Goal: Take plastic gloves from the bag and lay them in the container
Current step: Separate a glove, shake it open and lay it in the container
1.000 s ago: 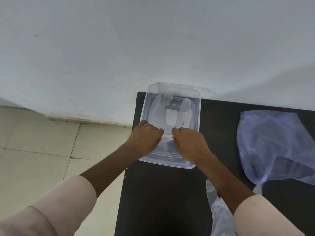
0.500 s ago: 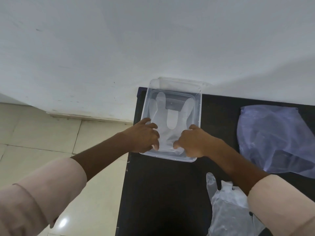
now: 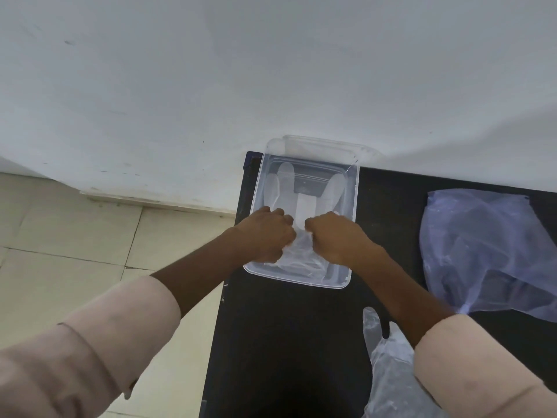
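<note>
Our left hand (image 3: 265, 236) and right hand (image 3: 334, 238) sit curled side by side inside the clear container (image 3: 346, 279) at the far left of the black table (image 3: 286, 342), fingers seemingly pinching the plastic glove (image 3: 301, 194) lying flat in it, though the grip is hidden. The bag (image 3: 488, 251) lies to the right; another glove (image 3: 388, 366) lies near us.

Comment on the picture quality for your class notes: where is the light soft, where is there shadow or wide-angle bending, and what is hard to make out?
Head view: soft, even light on the wall, with a faint shadow at its right; the wide lens curves the sleeves; the clear container and the glove in it are low in contrast; both hands, left hand and right hand, look slightly soft.
</note>
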Tool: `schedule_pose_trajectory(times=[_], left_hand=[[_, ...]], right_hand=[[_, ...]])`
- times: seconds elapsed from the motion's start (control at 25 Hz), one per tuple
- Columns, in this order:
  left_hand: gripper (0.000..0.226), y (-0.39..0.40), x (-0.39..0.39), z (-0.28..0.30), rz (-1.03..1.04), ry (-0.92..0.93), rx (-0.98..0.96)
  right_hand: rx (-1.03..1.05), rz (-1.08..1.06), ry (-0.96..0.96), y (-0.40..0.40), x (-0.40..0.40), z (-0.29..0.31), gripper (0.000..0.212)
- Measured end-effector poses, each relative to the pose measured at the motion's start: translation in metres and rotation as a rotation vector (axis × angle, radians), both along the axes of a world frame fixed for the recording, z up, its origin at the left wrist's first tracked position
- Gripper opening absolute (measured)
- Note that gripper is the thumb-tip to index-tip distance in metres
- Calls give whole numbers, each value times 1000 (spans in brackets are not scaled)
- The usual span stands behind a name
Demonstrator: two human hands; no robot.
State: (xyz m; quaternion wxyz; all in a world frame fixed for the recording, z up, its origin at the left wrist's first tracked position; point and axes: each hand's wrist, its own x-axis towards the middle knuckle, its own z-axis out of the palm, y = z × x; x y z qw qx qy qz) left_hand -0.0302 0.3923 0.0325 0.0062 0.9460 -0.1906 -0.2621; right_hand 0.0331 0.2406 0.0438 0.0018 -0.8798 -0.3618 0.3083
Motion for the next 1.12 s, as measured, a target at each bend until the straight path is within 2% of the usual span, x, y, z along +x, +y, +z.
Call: schedule_pose_trajectory(times=[0.12, 0.28, 0.44, 0.52, 0.92, 1.0, 1.12], left_hand=[[44, -10, -4, -6, 3, 31, 80], [45, -12, -6, -8, 38, 47, 82], [44, -10, -9, -10, 53, 46, 74], [44, -10, -9, -12, 51, 38, 75], [49, -10, -7, -10, 47, 69, 65], [47, -4, -2, -7, 142, 90, -72], [38, 3, 7, -3, 633, 54, -591]], right_hand=[[-73, -31, 90, 6, -6, -6, 29], [-107, -72, 173, 14, 3, -13, 38], [-3, -288, 126, 19, 5, -13, 71], [32, -359, 124, 20, 5, -12, 78], [117, -449, 144, 26, 15, -12, 72], [217, -532, 188, 25, 12, -6, 64], [451, -761, 333, 17, -13, 5, 48]])
